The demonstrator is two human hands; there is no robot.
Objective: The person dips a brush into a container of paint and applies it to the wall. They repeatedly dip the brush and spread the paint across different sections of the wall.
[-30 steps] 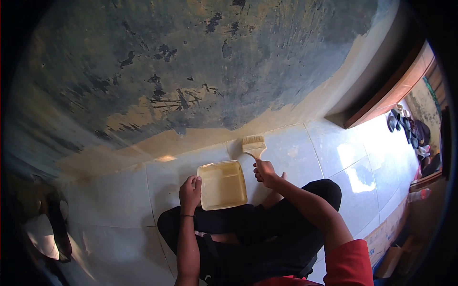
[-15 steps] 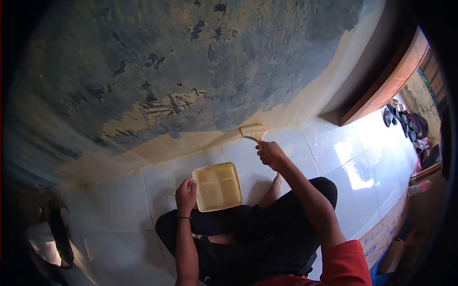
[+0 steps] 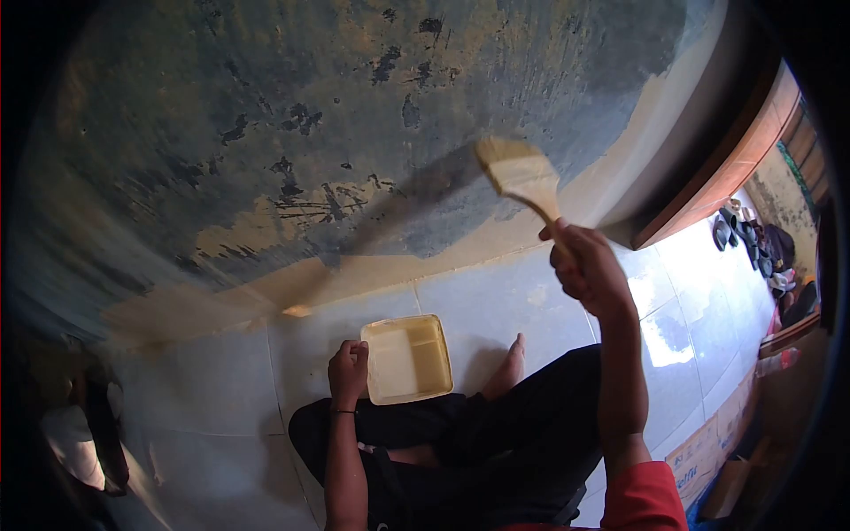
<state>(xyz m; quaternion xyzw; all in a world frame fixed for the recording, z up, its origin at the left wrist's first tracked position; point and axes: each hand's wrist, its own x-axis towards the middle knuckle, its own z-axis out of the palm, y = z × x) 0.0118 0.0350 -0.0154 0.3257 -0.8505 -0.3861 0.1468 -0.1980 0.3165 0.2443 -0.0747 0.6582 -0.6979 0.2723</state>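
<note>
Raised in front of the wall [image 3: 354,97], a wide paintbrush [image 3: 524,177] with pale bristles and a wooden handle is gripped in my right hand [image 3: 591,265]. Its bristles point up and to the left, and its shadow falls across the wall. My left hand [image 3: 348,370] is closed on the left rim of a square, shallow tub [image 3: 409,398], which rests by my crossed legs. Cream-yellow paint shows inside the tub. The wall is dark grey and patchy, with a cream band along its lower edge.
Glossy pale tiles [image 3: 204,380] cover the floor up to the wall. My bare foot [image 3: 509,367] is right of the tub. A wooden door frame [image 3: 726,164] stands at the right, with several pairs of footwear [image 3: 753,234] beyond it. A cardboard box [image 3: 699,460] lies at lower right.
My right hand has lifted the paintbrush from the wall's bottom edge, up and to the right. My left hand stays at the tub's rim.
</note>
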